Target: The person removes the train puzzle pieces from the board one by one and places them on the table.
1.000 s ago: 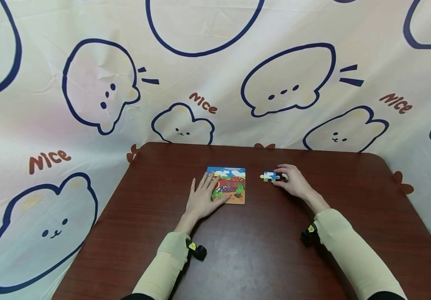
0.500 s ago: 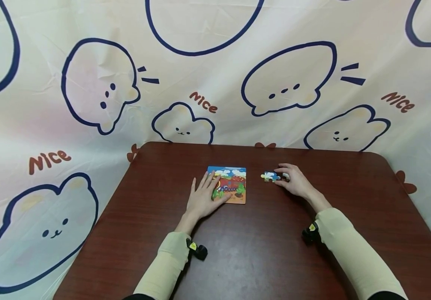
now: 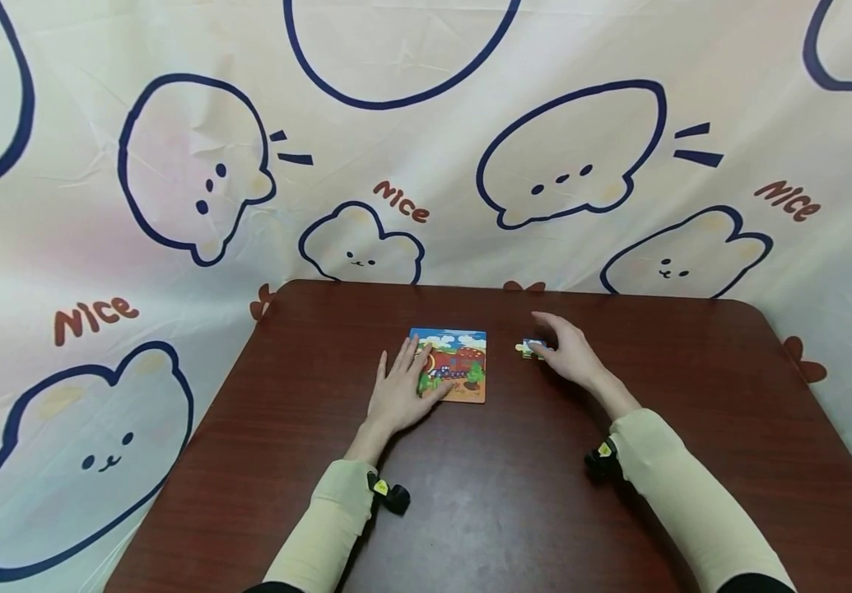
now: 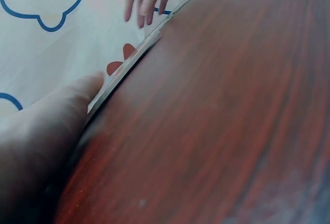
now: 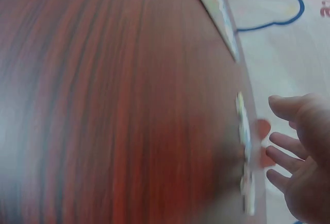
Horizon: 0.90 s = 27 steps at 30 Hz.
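My left hand point(image 3: 398, 395) lies on the left part of a thin square picture board point(image 3: 463, 383) with a cartoon scene of sky, clouds and greenery, its fingers straight and spread. To the right of the board, blue, white and yellow jigsaw puzzle pieces point(image 3: 526, 348) lie on the table, partly hidden in the head view. Just above them is my right hand point(image 3: 570, 354), fingers apart and holding nothing. The right wrist view shows a gap between the right hand point(image 5: 304, 147) and the row of puzzle pieces point(image 5: 245, 154).
The dark brown wooden table point(image 3: 470, 511) ends at a pale curtain point(image 3: 455, 148) printed with cartoon bears. A small black camera point(image 3: 393, 498) is strapped to the left wrist, and another camera point(image 3: 600, 463) to the right one.
My right hand has let go of the puzzle pieces and lifted off them, its fingers opening and moving slightly left. The left hand has stayed on the picture board.
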Each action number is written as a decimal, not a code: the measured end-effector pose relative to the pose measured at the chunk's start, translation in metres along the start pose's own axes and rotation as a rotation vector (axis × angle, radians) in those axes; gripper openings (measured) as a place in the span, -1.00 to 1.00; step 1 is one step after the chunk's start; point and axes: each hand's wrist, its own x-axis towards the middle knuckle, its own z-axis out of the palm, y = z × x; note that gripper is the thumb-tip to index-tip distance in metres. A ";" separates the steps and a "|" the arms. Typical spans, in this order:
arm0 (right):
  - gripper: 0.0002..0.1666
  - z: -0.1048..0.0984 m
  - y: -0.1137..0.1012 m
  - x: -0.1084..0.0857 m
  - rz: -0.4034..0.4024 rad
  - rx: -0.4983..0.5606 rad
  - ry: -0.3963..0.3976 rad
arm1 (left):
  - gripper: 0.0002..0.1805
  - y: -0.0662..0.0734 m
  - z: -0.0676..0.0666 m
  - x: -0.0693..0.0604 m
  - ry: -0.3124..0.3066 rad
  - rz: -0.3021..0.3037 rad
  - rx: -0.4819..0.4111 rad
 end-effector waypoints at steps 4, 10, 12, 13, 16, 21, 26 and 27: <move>-0.25 0.010 -0.017 0.006 -0.037 0.042 -0.003 | 0.02 0.000 0.001 0.001 0.041 -0.014 -0.046; -0.28 0.031 -0.038 0.013 -0.084 0.059 -0.040 | 0.05 0.000 0.003 0.001 0.050 -0.027 -0.054; -0.30 0.038 -0.045 0.015 -0.096 0.056 -0.054 | 0.05 0.000 0.004 0.001 0.048 -0.029 -0.053; -0.30 0.041 -0.048 0.017 -0.100 0.054 -0.061 | 0.05 0.000 0.005 0.001 0.046 -0.029 -0.051; -0.33 0.050 -0.059 0.023 -0.116 0.052 -0.075 | 0.04 0.000 0.004 0.001 0.041 -0.023 -0.047; -0.35 0.063 -0.071 0.035 -0.131 0.071 -0.112 | 0.02 -0.001 0.000 0.002 0.057 -0.012 -0.042; -0.39 0.075 -0.077 0.042 -0.082 0.084 -0.153 | 0.02 -0.002 -0.001 0.002 0.050 -0.016 -0.042; -0.41 0.078 -0.078 0.043 -0.076 0.081 -0.159 | 0.01 -0.002 -0.001 0.002 0.049 -0.017 -0.042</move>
